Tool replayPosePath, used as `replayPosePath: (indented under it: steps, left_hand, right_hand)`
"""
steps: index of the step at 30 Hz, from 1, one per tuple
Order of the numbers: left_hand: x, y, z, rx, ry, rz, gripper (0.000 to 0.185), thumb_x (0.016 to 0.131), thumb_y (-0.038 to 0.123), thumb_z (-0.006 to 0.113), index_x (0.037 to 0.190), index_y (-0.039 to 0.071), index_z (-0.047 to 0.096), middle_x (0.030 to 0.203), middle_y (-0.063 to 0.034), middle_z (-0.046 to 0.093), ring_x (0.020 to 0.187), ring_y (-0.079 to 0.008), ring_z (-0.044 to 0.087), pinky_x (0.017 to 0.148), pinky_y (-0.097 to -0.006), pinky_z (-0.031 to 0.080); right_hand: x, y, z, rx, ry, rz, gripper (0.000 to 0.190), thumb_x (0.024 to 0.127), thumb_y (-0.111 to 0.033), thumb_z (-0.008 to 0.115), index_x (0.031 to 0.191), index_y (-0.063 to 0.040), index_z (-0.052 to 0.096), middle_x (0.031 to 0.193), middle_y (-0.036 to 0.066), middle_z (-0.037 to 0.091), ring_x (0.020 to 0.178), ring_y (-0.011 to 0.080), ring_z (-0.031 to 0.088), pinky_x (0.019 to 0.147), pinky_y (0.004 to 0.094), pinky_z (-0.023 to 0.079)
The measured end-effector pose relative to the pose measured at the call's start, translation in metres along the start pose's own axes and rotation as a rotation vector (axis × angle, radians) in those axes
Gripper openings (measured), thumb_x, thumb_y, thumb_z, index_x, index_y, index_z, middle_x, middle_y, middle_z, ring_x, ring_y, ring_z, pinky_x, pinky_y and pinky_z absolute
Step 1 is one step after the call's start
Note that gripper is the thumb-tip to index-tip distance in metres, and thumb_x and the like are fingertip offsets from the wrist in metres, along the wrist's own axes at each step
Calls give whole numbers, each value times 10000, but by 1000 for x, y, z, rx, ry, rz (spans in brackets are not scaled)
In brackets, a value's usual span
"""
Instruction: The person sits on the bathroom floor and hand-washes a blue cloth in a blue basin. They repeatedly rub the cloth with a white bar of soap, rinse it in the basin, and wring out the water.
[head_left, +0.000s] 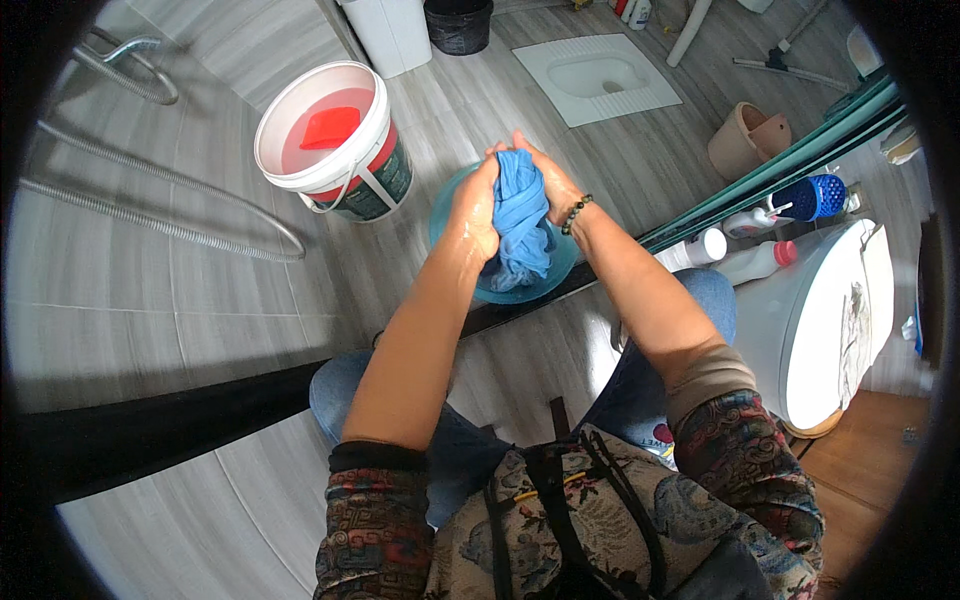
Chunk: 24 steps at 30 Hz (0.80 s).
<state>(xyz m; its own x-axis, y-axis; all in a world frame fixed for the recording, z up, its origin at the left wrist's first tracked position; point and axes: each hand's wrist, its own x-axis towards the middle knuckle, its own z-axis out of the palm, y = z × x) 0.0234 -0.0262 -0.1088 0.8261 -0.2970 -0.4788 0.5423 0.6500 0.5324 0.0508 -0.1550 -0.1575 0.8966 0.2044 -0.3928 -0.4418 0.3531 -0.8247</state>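
Observation:
A wet blue cloth (520, 217) is bunched between my two hands, above a teal basin (448, 196) on the tiled floor. My left hand (477, 202) presses the cloth from its left side, wet and shiny at the wrist. On the other side my right hand (553, 178) cups the cloth, a beaded bracelet on its wrist. The lower end of the cloth hangs into the basin, and the fingers are partly hidden behind the cloth.
Left of the basin stands a white bucket (401, 169) of water with a red scoop (330, 127). A squat toilet (596, 79) lies beyond. At right are a glass door edge (780, 165), bottles (750, 264) and a white lidded bin (772, 330). A metal shower hose (172, 176) hangs at left.

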Motion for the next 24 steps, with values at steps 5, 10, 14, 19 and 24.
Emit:
replayPosePath:
  steps: [5,10,14,19,24]
  left_hand:
    - [-22,24,-1,110,-50,-15,390,895,420,576,907,33,622,866,-106,661,755,-226,650,740,-382,544]
    - [-29,20,2,221,-113,-38,430,908,447,535,936,25,610,871,-113,659,744,-241,655,755,-399,551]
    - [-25,3,0,232,-50,-25,418,924,446,503,868,44,602,801,-94,648,672,-223,635,661,-373,548]
    - [-11,-18,-53,84,258,129,383,954,401,444,812,67,565,666,-48,562,518,-163,525,501,-302,489]
    - [-17,-49,-92,-93,409,108,389,955,371,416,1004,16,567,913,-118,605,750,-243,614,674,-404,546]
  right_hand:
    - [-32,-1,20,23,-108,161,861,846,-750,305,1420,-110,336,1393,110,452,1295,257,411,1080,433,263]
    - [-12,41,-26,-249,-123,113,757,867,-718,321,1281,-110,497,1052,98,642,833,155,618,720,277,508]
    - [-18,40,-27,250,-291,161,881,820,-772,279,1268,-43,491,1138,144,609,1039,254,599,924,434,478]
    - [-48,52,-5,351,-61,162,919,819,-764,327,1339,-9,393,1254,194,518,1116,323,549,951,482,444]
    - [-96,97,19,162,87,145,955,796,-762,411,1363,4,360,1263,192,502,1117,311,550,946,461,451]
